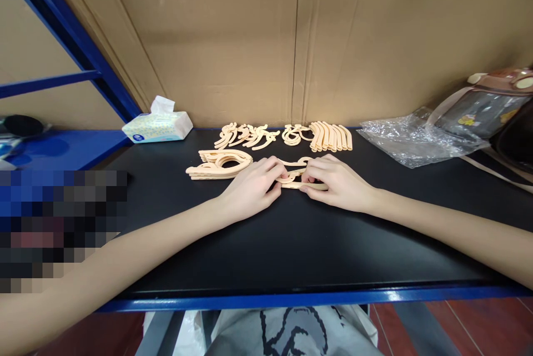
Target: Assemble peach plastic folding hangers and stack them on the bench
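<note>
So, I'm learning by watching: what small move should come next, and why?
Perhaps gently press the beige hanger parts together: the left hand and right hand pinch them close to each other, and whether they interlock is hidden.

Cream pieces (293,184): partly hidden by left hand (254,184) and right hand (339,182)
Dark item (519,136): cut off, right edge
Pixelated patch (54,217): contents unreadable

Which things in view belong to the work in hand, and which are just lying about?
Likely part of the work:
- cream pieces held by left hand and right hand
- stacked pieces
- loose curved pieces
- row of curved bars

Apparently lying about:
- tissue pack
- clear plastic bag
- bottle
</note>
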`<state>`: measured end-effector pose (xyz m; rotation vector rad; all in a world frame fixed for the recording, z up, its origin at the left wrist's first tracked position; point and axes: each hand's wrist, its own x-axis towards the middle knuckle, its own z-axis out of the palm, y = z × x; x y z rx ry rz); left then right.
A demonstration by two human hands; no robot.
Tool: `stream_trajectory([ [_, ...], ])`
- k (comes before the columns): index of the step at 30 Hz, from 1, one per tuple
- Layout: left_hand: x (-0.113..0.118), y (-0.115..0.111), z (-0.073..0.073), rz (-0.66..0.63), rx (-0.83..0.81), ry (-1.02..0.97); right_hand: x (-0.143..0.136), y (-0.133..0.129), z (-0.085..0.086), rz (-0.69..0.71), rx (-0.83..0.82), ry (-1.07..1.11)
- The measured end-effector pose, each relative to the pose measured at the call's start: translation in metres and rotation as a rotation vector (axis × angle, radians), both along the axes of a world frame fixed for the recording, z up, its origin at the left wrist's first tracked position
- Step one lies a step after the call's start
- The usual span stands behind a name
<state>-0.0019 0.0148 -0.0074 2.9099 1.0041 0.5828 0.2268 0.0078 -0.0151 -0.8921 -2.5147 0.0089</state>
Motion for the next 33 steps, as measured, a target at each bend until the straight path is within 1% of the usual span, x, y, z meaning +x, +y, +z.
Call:
stream_trajectory([
  [10,0.0005,-0.0003,0.0013,-0.006,0.001,-0.007,-0.0003,-0.0013,0.001,0.025,0.02,0.023],
  [26,-0.0003,0.0005,0.0013,-0.017,-0.001,-0.006,-0.0003,-0.0011,0.0,0.065,-0.038,0.017],
  [33,0.0001,0.001,0.0022,-0.012,-0.015,0.001,0.0003,-0.0008,0.0001,0.075,-0.03,0.022],
])
